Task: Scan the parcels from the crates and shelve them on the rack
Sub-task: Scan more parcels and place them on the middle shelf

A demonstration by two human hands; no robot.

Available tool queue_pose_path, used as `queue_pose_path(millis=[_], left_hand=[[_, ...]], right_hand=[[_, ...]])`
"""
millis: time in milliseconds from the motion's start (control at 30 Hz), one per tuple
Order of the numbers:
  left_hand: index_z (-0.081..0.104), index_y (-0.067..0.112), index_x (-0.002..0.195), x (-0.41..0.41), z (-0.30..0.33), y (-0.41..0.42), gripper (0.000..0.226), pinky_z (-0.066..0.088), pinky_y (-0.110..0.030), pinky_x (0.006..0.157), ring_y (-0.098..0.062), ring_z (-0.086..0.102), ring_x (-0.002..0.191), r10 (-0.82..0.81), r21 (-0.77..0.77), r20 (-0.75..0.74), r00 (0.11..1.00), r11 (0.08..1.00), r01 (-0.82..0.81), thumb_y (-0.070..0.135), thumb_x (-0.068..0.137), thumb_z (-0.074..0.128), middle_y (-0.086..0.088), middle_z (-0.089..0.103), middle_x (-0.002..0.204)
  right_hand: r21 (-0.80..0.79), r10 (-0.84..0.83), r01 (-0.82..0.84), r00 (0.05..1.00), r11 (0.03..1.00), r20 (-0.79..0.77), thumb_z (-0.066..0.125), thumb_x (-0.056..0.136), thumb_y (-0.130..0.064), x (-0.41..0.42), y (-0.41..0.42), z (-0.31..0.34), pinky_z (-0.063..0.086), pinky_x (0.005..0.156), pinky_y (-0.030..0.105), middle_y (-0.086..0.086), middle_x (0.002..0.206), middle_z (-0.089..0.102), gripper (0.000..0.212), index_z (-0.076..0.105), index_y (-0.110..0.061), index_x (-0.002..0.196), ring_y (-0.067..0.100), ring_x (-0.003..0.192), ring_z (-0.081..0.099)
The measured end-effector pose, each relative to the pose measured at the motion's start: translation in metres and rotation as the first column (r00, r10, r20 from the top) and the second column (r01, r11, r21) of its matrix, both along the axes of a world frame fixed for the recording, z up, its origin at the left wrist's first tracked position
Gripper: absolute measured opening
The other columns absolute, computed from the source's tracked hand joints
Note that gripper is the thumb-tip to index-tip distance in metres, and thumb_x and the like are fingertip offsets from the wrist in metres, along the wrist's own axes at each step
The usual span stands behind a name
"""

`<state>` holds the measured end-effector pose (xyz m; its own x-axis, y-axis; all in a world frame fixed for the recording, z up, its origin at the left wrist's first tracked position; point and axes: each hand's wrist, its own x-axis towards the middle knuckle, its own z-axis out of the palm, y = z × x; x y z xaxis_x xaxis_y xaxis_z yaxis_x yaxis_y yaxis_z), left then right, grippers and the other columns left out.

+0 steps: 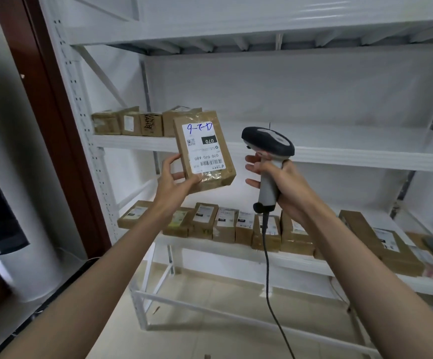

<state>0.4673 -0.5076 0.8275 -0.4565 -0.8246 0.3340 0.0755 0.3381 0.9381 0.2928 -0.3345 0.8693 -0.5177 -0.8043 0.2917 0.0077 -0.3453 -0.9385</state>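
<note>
Head view: the left hand [174, 174] grips the parcel [204, 151] by its lower left corner, holding it in the air in front of the rack [339, 156], level with the middle shelf's front edge. The label [203, 147] faces the camera, upside down. The right hand [285, 187] is closed round the scanner [268, 161] handle, head just beside the parcel. To scan well, turn the scanner head toward the barcode, keep the parcel steady and keep the thumb off the label

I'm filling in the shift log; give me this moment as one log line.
step: scan | left hand: holds parcel, label facing camera | right hand: grips scanner beside it | rack: parcels on two shelves
</note>
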Motion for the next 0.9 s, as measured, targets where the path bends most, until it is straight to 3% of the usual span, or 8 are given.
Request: queue_pose_path(millis=[233, 400, 500, 600, 733, 900], left_hand=[[0.039, 0.046, 0.133, -0.055, 0.028, -0.055, 0.060, 0.051, -0.025, 0.080, -0.012, 0.065, 0.107, -0.040, -0.019, -0.042, 0.998, 0.999, 0.040, 0.031, 0.088, 0.077, -0.002, 0.067, 0.120], [0.044, 0.037, 0.135, -0.094, 0.049, -0.096, 0.056, 0.055, -0.030, 0.083, -0.012, 0.070, 0.099, -0.027, -0.031, -0.054, 0.998, 0.999, 0.025, 0.027, 0.090, 0.075, 0.002, 0.072, 0.109], [0.047, 0.038, 0.132, -0.120, 0.056, -0.118, 0.052, 0.055, -0.023, 0.073, -0.008, 0.073, 0.088, 0.010, -0.025, -0.061, 0.998, 1.000, -0.012, 0.028, 0.090, 0.075, 0.009, 0.072, 0.097], [0.047, 0.037, 0.130, -0.134, 0.060, -0.133, 0.047, 0.054, -0.016, 0.064, -0.008, 0.073, 0.084, 0.018, -0.018, -0.049, 0.999, 1.000, -0.019, 0.031, 0.091, 0.074, 0.007, 0.068, 0.101], [0.051, 0.036, 0.123, -0.156, 0.065, -0.156, 0.036, 0.060, -0.030, 0.076, -0.020, 0.074, 0.092, 0.040, 0.041, -0.035, 0.999, 0.998, -0.038, 0.033, 0.093, 0.070, -0.001, 0.071, 0.110], [0.056, 0.032, 0.121, -0.175, 0.072, -0.184, 0.027, 0.061, -0.032, 0.077, -0.021, 0.068, 0.100, 0.097, 0.004, 0.010, 0.995, 0.995, -0.097, 0.037, 0.096, 0.066, 0.004, 0.063, 0.113]], right_hand=[[-0.005, 0.035, -0.036, 0.996, 0.999, -0.080, 0.063, 0.097, -0.005, -0.055, -0.052, 0.010, 0.057, 0.099, 0.044, 0.002, 0.133, 0.066, 0.037, 0.059, -0.015, 0.133, 0.019, 0.124, 0.062], [-0.019, 0.152, -0.157, 0.977, 0.987, -0.148, 0.063, 0.098, -0.006, -0.097, -0.093, 0.014, 0.058, 0.098, 0.045, -0.005, 0.137, 0.065, 0.038, 0.060, -0.024, 0.132, 0.017, 0.128, 0.060], [-0.004, 0.227, -0.231, 0.959, 0.973, -0.171, 0.063, 0.099, -0.007, -0.121, -0.116, 0.016, 0.057, 0.098, 0.046, -0.004, 0.135, 0.066, 0.038, 0.059, -0.025, 0.131, 0.018, 0.128, 0.060], [-0.014, 0.253, -0.259, 0.955, 0.966, -0.155, 0.063, 0.098, -0.006, -0.138, -0.134, 0.015, 0.056, 0.099, 0.048, -0.002, 0.140, 0.062, 0.042, 0.055, -0.024, 0.136, 0.019, 0.130, 0.059], [-0.032, 0.277, -0.281, 0.956, 0.959, -0.094, 0.062, 0.098, -0.004, -0.161, -0.161, 0.019, 0.057, 0.097, 0.049, -0.001, 0.142, 0.058, 0.044, 0.053, -0.021, 0.137, 0.020, 0.132, 0.057], [-0.030, 0.329, -0.332, 0.941, 0.943, -0.083, 0.062, 0.099, -0.005, -0.178, -0.191, 0.017, 0.059, 0.093, 0.047, 0.001, 0.141, 0.061, 0.043, 0.053, -0.016, 0.139, 0.017, 0.129, 0.060]])
